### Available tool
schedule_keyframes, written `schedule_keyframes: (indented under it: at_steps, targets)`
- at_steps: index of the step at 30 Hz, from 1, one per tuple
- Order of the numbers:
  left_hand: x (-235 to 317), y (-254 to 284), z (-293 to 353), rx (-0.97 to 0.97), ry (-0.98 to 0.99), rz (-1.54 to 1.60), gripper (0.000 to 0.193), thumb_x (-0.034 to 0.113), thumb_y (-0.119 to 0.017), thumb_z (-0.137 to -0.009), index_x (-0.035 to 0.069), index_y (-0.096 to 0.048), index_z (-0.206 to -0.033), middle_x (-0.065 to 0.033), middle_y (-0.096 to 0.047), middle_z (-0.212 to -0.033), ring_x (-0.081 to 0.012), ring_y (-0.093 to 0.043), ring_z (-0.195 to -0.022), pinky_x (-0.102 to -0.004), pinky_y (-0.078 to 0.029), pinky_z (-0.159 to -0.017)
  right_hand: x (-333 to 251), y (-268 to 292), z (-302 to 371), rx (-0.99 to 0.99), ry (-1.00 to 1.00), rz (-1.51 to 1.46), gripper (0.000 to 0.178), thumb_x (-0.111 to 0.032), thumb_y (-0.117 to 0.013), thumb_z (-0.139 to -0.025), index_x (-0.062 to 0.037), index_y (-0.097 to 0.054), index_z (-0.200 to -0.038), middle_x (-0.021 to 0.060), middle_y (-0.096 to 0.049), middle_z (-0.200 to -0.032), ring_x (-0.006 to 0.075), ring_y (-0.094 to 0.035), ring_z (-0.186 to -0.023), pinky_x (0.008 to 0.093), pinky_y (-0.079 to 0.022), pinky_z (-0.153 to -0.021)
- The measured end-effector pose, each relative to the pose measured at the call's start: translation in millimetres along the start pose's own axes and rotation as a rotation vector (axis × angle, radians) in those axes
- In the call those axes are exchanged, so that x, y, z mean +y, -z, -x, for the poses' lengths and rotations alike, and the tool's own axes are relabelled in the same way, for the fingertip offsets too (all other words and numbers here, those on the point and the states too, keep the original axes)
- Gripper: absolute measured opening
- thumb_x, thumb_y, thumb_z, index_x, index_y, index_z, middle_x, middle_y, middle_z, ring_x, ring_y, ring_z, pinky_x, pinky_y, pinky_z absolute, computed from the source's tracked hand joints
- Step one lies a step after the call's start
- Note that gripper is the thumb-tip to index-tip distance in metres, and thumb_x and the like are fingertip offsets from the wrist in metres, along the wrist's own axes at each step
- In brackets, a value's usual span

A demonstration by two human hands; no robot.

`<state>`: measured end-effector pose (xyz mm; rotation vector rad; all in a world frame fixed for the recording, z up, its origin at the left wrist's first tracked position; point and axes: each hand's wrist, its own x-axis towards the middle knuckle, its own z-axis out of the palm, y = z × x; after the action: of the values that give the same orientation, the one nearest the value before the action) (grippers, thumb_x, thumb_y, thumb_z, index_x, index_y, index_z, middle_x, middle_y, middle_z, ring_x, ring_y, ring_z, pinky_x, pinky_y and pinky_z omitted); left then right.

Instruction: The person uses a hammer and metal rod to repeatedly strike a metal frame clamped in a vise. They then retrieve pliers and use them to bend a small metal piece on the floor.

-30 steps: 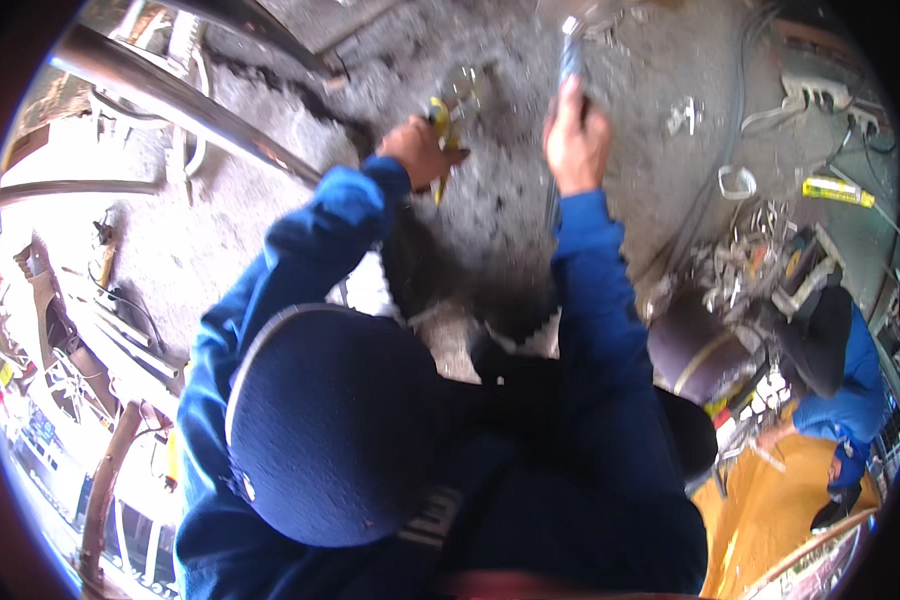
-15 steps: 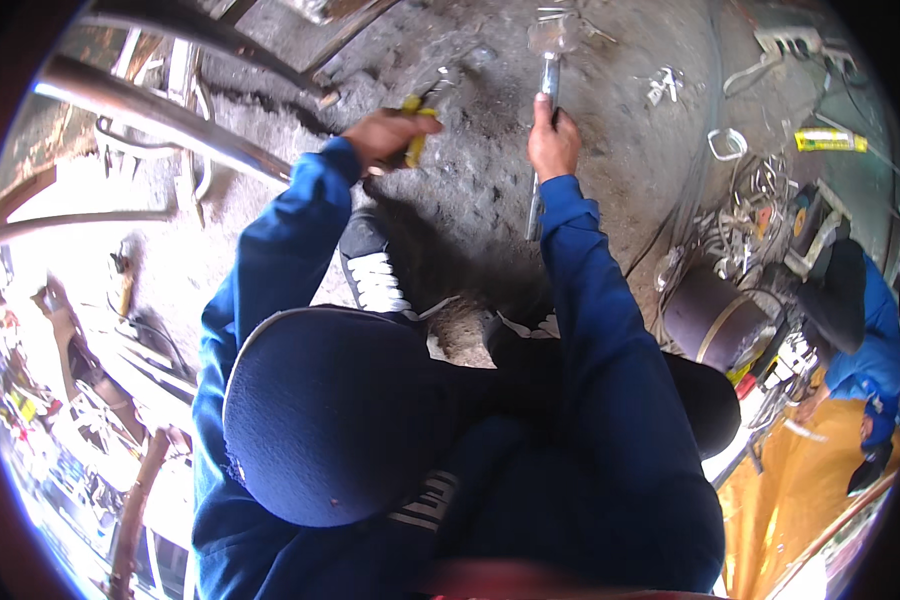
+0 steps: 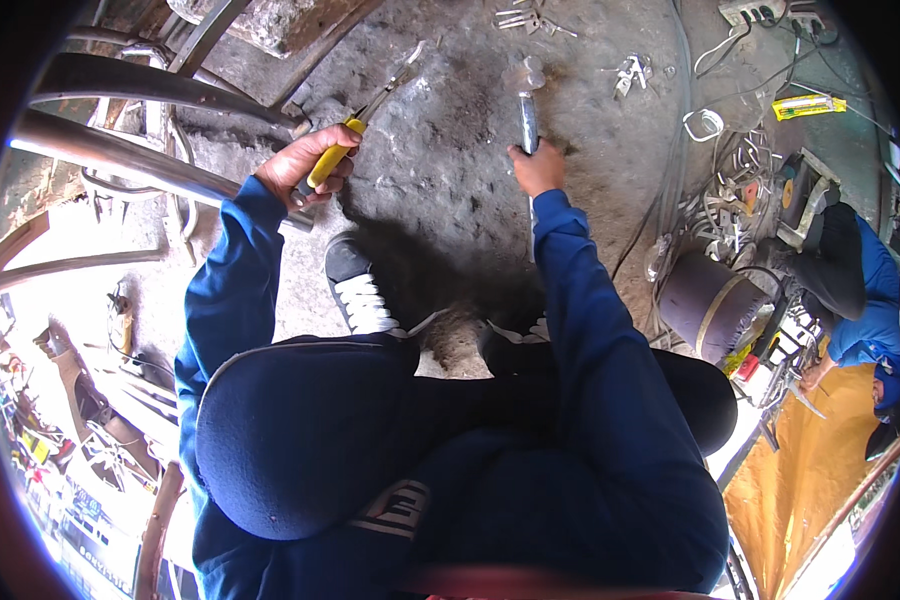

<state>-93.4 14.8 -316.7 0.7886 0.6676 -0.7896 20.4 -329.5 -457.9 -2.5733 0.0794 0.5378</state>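
My left hand (image 3: pixel 310 165) is closed around yellow-handled pliers (image 3: pixel 328 158) above the floor. Their jaws point up and to the right, and a thin, light metal piece (image 3: pixel 406 66) seems to stick out at their tip. In my right fist is a hammer (image 3: pixel 528 118), gripped partway along its metal handle, with the head (image 3: pixel 532 76) pointing away from me. The handle's lower end shows below my fist. Beyond the hammer head lie several small metal pieces (image 3: pixel 535 20) on the floor (image 3: pixel 450 150).
Metal tubes (image 3: pixel 130 155) cross the left side beside my left arm. Another small metal heap (image 3: pixel 630 75) lies right of the hammer. Farther right are cables, a yellow packet (image 3: pixel 808 106), a metal pile (image 3: pixel 740 195), a dark cylinder (image 3: pixel 715 305) and another person (image 3: pixel 865 290).
My left hand has moved left with the pliers, closer to the metal tube. The hammer has come slightly nearer to me, away from the small metal pieces. The view has shifted a little.
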Motion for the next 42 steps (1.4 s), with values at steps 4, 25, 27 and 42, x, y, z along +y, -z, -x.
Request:
schedule_keyframes:
  at_steps: [4, 25, 27, 42]
  targets:
    - [-7.3, 4.5, -3.5, 0.007, 0.0, 0.006, 0.026, 0.034, -0.064, -0.086, 0.01, -0.053, -0.088, 0.0027, -0.043, -0.057, -0.0065, -0.039, -0.037, -0.0213, -0.029, -0.031, -0.6, -8.8, -1.7, -0.086, -0.126, -0.053, 0.041, -0.036, -0.07, -0.076, 0.0008, -0.067, -0.093, 0.0237, -0.068, -0.088, 0.0402, -0.066, -0.086, 0.0468, -0.052, -0.075]
    - [-46.5, 19.0, -9.7, -0.204, 0.004, 0.279, 0.034, 0.036, -0.062, -0.082, 0.007, -0.049, -0.096, -0.0008, -0.04, -0.06, -0.0111, -0.039, -0.043, -0.0233, -0.033, -0.035, -65.1, -6.4, 51.2, -0.011, -0.082, 0.049, 0.043, -0.026, -0.071, -0.077, -0.0044, -0.052, -0.11, 0.0213, -0.063, -0.101, 0.0402, -0.062, -0.093, 0.0481, -0.051, -0.079]
    - [-56.0, 20.6, -10.3, -0.301, -0.049, 0.351, 0.035, 0.035, -0.061, -0.082, 0.007, -0.048, -0.098, -0.0019, -0.041, -0.062, -0.0119, -0.04, -0.044, -0.0246, -0.034, -0.036, -72.4, -4.2, 60.9, 0.084, -0.011, 0.143, 0.042, -0.023, -0.071, -0.075, -0.0078, -0.053, -0.109, 0.0184, -0.056, -0.109, 0.0376, -0.057, -0.103, 0.0482, -0.049, -0.082]
    - [-57.3, -24.9, -7.9, 0.113, -0.18, -0.236, 0.032, 0.016, -0.064, -0.078, 0.006, -0.051, -0.105, -0.0037, -0.054, -0.074, -0.015, -0.054, -0.056, -0.0286, -0.046, -0.051, -75.4, -11.1, 43.3, 0.255, -0.031, -0.282, 0.058, -0.011, -0.07, -0.073, -0.0089, -0.043, -0.125, 0.0188, -0.046, -0.12, 0.0389, -0.048, -0.114, 0.0471, -0.039, -0.096]
